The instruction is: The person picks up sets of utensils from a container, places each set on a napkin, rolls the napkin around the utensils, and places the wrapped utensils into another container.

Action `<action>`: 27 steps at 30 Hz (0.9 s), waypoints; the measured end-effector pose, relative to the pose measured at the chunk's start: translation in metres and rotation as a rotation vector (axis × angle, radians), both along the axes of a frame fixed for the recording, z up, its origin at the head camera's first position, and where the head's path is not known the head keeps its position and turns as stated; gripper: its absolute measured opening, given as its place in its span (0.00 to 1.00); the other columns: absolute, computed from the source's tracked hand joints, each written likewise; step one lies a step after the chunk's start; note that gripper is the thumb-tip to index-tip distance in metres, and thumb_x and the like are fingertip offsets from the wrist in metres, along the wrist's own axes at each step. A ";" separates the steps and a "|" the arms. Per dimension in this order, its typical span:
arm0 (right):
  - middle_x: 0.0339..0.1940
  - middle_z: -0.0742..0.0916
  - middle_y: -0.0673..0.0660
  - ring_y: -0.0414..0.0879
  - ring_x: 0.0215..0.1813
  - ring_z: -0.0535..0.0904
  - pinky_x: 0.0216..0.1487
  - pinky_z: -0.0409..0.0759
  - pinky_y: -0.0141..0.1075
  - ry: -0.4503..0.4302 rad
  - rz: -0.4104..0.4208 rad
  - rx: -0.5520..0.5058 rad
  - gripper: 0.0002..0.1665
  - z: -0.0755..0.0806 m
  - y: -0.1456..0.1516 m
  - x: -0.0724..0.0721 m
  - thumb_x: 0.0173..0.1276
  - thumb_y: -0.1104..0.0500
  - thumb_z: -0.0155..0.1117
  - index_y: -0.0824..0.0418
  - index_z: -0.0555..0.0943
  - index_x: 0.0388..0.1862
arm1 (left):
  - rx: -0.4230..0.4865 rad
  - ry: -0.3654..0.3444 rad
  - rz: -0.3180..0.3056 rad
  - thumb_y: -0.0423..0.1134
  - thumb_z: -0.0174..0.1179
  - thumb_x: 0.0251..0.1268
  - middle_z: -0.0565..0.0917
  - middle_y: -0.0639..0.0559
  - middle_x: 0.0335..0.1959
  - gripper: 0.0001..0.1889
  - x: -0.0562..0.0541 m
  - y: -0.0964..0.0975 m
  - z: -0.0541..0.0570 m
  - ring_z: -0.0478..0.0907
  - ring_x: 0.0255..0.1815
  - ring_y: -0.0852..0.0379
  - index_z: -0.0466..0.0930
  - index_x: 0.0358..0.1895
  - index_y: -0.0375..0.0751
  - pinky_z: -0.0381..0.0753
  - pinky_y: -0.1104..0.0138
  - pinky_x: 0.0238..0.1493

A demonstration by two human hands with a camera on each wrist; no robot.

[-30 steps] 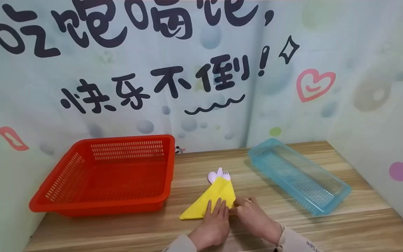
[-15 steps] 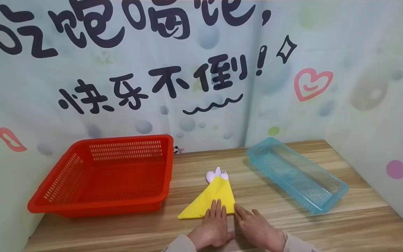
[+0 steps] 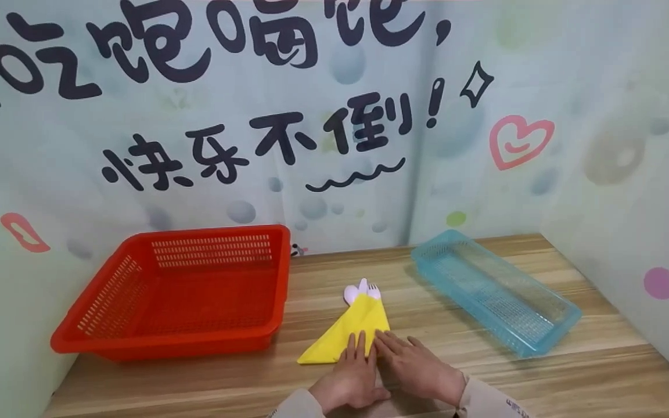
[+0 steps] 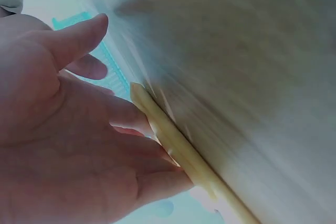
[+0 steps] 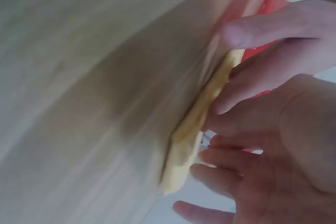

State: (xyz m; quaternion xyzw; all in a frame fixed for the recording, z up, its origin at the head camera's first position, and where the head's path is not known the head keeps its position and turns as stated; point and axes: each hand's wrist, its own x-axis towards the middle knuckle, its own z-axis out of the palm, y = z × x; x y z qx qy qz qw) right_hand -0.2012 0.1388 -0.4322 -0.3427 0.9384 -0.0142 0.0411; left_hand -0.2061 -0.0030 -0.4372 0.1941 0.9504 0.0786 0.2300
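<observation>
A yellow napkin (image 3: 340,337) lies folded on the table, with a pale purple spoon (image 3: 351,295), knife (image 3: 363,285) and fork (image 3: 374,290) poking out of its top; their lower parts are hidden under the cloth. My left hand (image 3: 356,374) rests its straight fingers on the napkin's lower part. Beside it, my right hand (image 3: 418,366) lays its fingertips on the lower right corner. In the left wrist view the fingers press onto the napkin's edge (image 4: 176,142). The right wrist view shows extended fingers along the low fold of the napkin (image 5: 197,121).
A red plastic basket (image 3: 166,342) stands on the left of the wooden table (image 3: 485,389). Angled at the right is a light blue mesh basket (image 3: 479,307). A printed cloth backdrop (image 3: 288,215) rises behind the table's far edge.
My right hand has gone from bent fingers at the napkin's right edge to straighter fingers, then moved left onto its corner. The left hand stays on the napkin.
</observation>
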 end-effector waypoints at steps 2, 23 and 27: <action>0.65 0.66 0.63 0.54 0.64 0.63 0.53 0.67 0.54 -0.018 0.001 0.018 0.31 0.000 -0.001 -0.001 0.62 0.58 0.56 0.67 0.63 0.63 | -0.005 0.002 -0.003 0.60 0.53 0.55 0.45 0.40 0.70 0.44 0.000 -0.001 -0.001 0.39 0.70 0.43 0.49 0.68 0.37 0.50 0.55 0.65; 0.63 0.69 0.63 0.55 0.62 0.66 0.50 0.69 0.56 0.013 0.000 0.031 0.28 -0.001 -0.004 -0.005 0.61 0.59 0.57 0.68 0.67 0.59 | -0.026 -0.102 0.183 0.64 0.50 0.53 0.49 0.37 0.69 0.46 -0.004 -0.007 0.005 0.41 0.69 0.43 0.52 0.66 0.29 0.48 0.52 0.65; 0.57 0.73 0.62 0.53 0.56 0.71 0.45 0.73 0.54 0.093 0.057 0.010 0.21 -0.001 -0.004 -0.009 0.60 0.61 0.58 0.66 0.72 0.52 | -0.021 -0.096 0.179 0.63 0.52 0.53 0.50 0.40 0.69 0.45 -0.004 -0.010 0.005 0.42 0.69 0.43 0.53 0.66 0.32 0.48 0.52 0.65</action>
